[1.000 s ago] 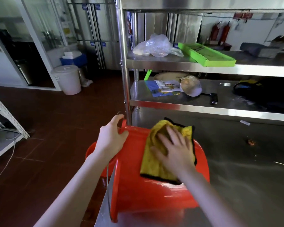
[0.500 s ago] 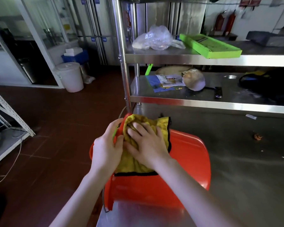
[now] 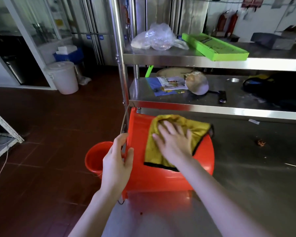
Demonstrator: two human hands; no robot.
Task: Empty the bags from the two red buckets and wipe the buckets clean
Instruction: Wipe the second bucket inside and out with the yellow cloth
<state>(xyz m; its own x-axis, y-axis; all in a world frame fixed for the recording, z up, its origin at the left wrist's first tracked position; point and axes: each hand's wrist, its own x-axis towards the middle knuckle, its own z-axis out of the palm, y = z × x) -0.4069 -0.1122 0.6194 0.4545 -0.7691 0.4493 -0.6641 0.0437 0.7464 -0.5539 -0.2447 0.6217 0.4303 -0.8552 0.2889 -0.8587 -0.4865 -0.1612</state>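
Your right hand (image 3: pixel 174 142) and the cloth (image 3: pixel 195 127) have slid away from the rim, along the bucket (image 3: pixel 161 177), which lies on its side on the table (image 3: pixel 246 168). The fingers press the cloth flat. Your left hand (image 3: pixel 116 165) grips the rim, with a second bucket (image 3: pixel 94 158) just left of that grip.

Your hands are bare. The left hand (image 3: pixel 116 161), at 7 o'clock from centre, shows sharp, with a slim thumb and long fingers. The right hand (image 3: pixel 174 142), near centre, is smeared by blur. The left forearm (image 3: pixel 96 211) at 7 o'clock and the right forearm (image 3: pixel 217 199) at 5 o'clock are bare down to the bottom edge.
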